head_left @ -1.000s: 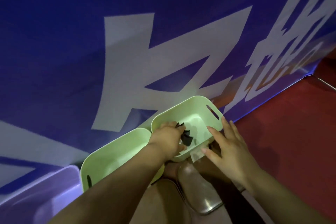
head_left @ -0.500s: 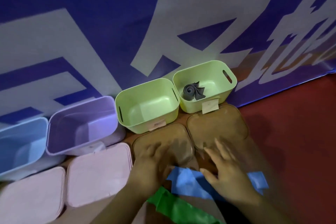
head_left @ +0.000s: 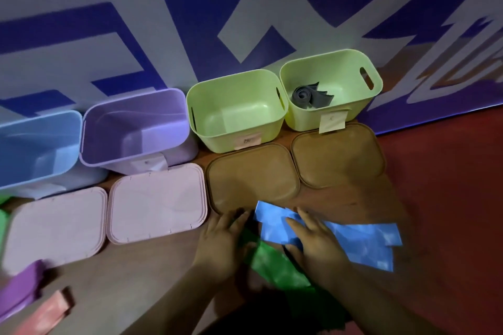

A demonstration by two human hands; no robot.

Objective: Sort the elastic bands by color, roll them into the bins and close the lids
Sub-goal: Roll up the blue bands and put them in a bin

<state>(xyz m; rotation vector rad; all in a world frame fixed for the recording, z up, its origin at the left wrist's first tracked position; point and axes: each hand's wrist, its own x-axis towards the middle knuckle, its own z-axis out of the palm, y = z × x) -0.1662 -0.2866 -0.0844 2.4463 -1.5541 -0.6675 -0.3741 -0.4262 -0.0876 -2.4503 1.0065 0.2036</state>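
Observation:
Four open bins line the wall: a blue bin (head_left: 32, 144), a purple bin (head_left: 136, 128), an empty green bin (head_left: 234, 111) and a second green bin (head_left: 329, 95) with a rolled black band (head_left: 309, 96) inside. A blue band (head_left: 334, 236) and a green band (head_left: 275, 264) lie flat in front of the brown lids. My left hand (head_left: 220, 242) rests on the green band's end with straight fingers. My right hand (head_left: 313, 239) lies flat on the blue band.
Two pink lids (head_left: 54, 228) (head_left: 158, 204) and two brown lids (head_left: 250, 182) (head_left: 337, 155) lie in front of the bins. A purple band (head_left: 19, 288) and a pink band (head_left: 46, 315) lie at the lower left. Red floor (head_left: 449, 198) runs along the right.
A second ago my left hand was inside the right green bin with the black band. Both hands have drawn back down onto the blue and green bands; the black roll stays in the bin.

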